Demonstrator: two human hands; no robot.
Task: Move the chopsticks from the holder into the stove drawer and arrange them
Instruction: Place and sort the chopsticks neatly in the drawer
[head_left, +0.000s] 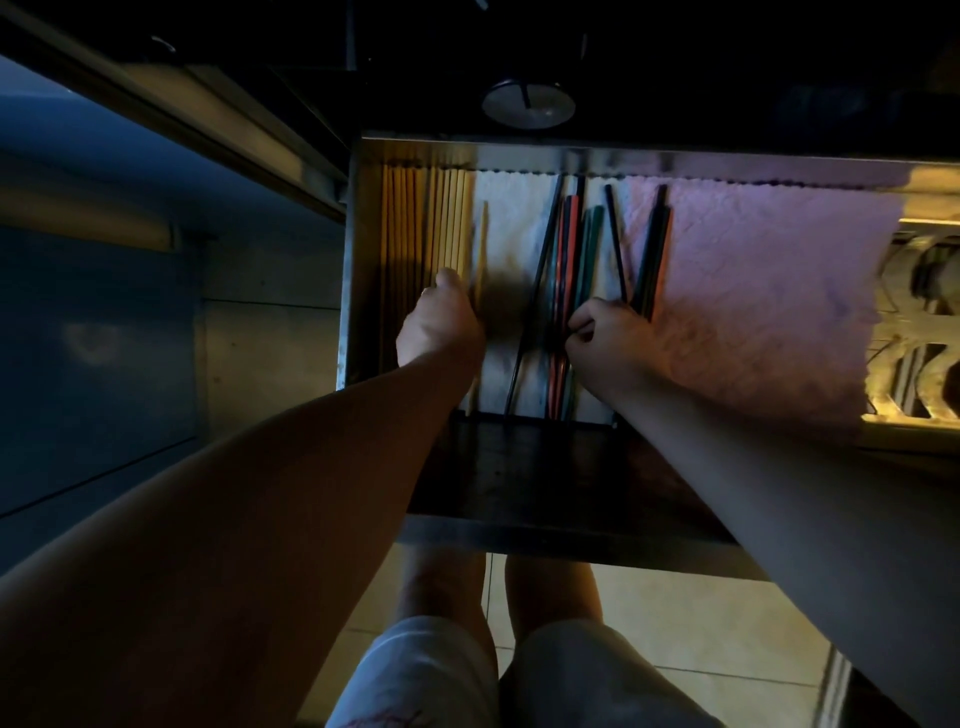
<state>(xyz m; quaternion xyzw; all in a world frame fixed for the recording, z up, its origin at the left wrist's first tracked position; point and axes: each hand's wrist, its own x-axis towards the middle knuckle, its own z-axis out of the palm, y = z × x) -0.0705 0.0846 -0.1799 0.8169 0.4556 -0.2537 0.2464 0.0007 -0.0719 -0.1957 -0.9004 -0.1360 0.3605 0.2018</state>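
Both hands work in the open drawer (358, 270): the left hand (441, 325) rests flat on wooden chopsticks (415, 223) (left side), the right hand (610, 343) pinches dark chopsticks (649, 254) mid-drawer.

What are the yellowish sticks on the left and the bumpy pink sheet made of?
The tan chopsticks look like bamboo or wood: matte, pale and straight, though the light is dim. The bumpy pink sheet looks like soft paper towel or thin cloth; its quilted texture and wavy edge suggest that.
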